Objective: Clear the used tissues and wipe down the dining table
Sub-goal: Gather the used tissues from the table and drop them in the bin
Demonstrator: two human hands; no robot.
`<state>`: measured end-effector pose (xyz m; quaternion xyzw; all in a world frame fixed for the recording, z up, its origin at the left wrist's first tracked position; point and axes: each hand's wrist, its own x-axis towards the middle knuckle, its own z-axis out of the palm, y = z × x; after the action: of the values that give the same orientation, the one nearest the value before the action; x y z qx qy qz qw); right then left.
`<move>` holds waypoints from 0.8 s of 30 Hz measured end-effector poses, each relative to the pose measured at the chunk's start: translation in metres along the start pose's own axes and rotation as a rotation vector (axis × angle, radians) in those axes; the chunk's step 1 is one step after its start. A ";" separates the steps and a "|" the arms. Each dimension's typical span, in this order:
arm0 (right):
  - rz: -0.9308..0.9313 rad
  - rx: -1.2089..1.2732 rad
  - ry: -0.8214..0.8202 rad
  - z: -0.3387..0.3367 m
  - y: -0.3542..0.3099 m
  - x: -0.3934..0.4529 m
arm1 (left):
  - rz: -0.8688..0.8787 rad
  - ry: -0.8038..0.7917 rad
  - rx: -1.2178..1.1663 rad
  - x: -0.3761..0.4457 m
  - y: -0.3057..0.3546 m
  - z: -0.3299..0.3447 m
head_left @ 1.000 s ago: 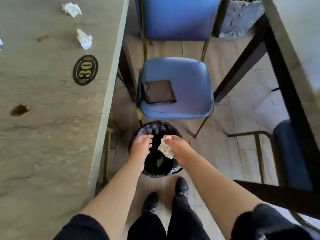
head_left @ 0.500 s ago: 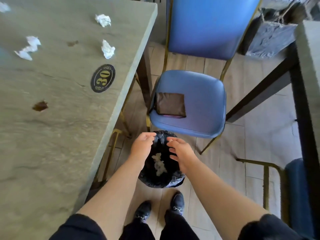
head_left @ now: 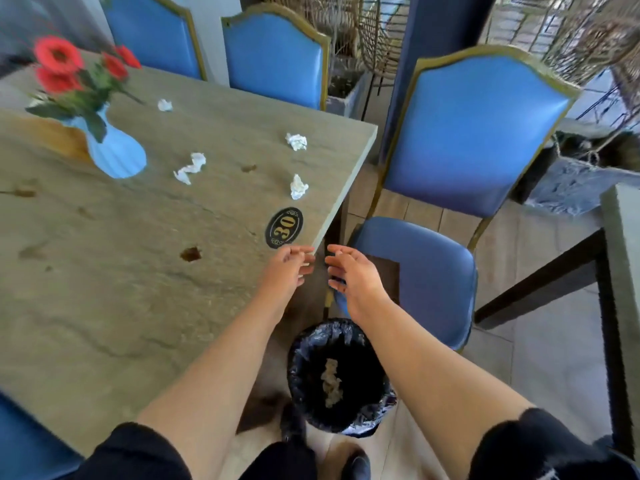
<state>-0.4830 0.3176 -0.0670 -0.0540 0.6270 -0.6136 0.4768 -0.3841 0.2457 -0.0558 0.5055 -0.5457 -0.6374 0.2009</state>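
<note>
- Left hand [head_left: 288,268]: fingers loosely spread, empty, above the dining table [head_left: 138,289] edge.
- Right hand [head_left: 351,271]: relaxed, empty, just beside the left.
- Crumpled tissues [head_left: 298,186] lie on the table beyond both hands.
- Bin [head_left: 337,375] below the wrists holds one tissue.

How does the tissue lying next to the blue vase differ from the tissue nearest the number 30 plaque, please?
The tissue beside the vase is long and twisted, stretched flat across the table; the tissue near the plaque is a compact wad that stands taller. The first lies mid-table, the second close to the table's edge. Both are white, crumpled and not yet cleared.
</note>
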 end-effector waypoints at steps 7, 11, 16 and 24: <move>0.003 -0.049 -0.139 0.104 -0.025 0.051 | 0.059 0.166 -0.067 0.067 0.030 -0.089; -0.002 -0.100 -0.186 0.170 -0.036 0.095 | 0.104 0.329 0.032 0.134 0.045 -0.143; -0.012 -0.151 -0.220 0.233 -0.050 0.154 | 0.343 0.460 0.627 0.219 0.059 -0.205; -0.037 -0.101 -0.206 0.273 -0.064 0.212 | 0.460 0.024 1.266 0.298 0.070 -0.248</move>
<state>-0.4494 -0.0323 -0.0710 -0.1524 0.6036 -0.5811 0.5242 -0.3125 -0.1395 -0.0928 0.4039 -0.9055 -0.1300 0.0025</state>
